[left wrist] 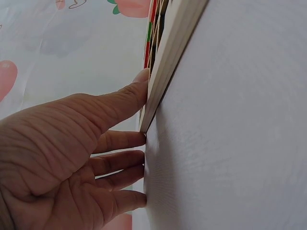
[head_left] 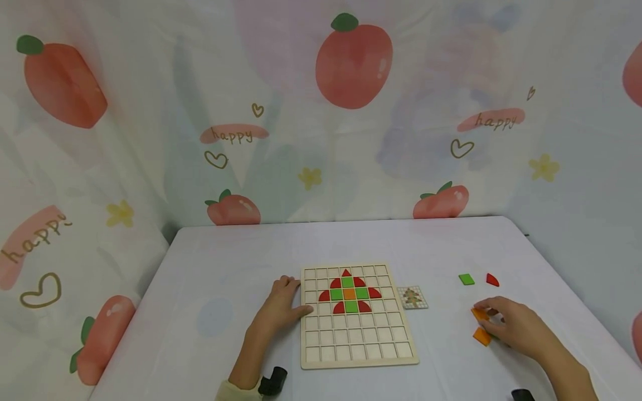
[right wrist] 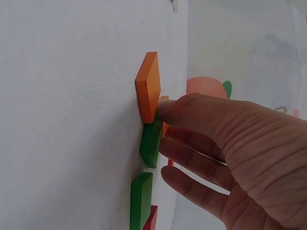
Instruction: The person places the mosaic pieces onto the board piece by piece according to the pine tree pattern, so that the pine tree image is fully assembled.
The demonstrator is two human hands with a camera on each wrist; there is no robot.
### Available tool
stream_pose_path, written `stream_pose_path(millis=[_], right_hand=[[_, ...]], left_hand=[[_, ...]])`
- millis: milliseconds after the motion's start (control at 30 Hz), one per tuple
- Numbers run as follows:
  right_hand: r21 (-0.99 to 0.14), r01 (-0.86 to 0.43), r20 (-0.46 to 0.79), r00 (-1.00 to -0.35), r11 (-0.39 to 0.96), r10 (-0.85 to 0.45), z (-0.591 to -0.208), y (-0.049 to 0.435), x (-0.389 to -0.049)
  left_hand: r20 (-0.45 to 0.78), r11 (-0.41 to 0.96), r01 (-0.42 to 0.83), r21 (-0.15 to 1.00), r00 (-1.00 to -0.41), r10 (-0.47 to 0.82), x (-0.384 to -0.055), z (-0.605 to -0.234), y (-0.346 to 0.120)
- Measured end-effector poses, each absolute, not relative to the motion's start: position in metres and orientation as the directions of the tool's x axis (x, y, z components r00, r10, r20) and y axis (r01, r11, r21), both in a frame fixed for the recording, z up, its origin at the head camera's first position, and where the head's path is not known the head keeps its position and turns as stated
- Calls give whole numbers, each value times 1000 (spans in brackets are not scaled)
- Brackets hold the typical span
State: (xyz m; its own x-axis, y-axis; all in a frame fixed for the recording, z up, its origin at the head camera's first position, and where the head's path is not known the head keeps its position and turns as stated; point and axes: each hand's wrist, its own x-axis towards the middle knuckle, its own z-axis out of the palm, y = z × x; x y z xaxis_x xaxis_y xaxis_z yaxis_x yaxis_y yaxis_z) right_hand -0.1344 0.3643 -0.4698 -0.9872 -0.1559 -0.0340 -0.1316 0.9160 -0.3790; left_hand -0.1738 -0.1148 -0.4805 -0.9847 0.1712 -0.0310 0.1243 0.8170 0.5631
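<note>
A square wooden grid board [head_left: 341, 337] lies on the table, bearing a tree-like pattern of red quarter-round, green square and orange tiles [head_left: 349, 294]. At its left edge rests my left hand [head_left: 277, 306], thumb laid on the rim and fingers extended along the side. Over to the right, my right hand [head_left: 519, 328] pinches an orange square tile [head_left: 478, 314] between thumb and fingers. Another orange square tile [head_left: 482, 336] lies just below it. In the right wrist view a green tile [right wrist: 151, 143] sits under the thumb, partly hidden from the head view by the hand.
A small pattern card [head_left: 413, 297] lies against the board's right side. Beyond the right hand are a green square tile [head_left: 466, 279] and a red quarter-round tile [head_left: 492, 279]. A printed curtain [head_left: 351, 156] hangs behind the white table [head_left: 241, 262].
</note>
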Motion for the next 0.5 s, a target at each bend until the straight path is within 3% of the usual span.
stream_pose_path(millis=[500], right_hand=[[-383, -127, -17, -989, 915, -145, -472, 357, -139]], left_hand=[[-19, 810, 135, 571, -984, 177, -174, -483, -115]])
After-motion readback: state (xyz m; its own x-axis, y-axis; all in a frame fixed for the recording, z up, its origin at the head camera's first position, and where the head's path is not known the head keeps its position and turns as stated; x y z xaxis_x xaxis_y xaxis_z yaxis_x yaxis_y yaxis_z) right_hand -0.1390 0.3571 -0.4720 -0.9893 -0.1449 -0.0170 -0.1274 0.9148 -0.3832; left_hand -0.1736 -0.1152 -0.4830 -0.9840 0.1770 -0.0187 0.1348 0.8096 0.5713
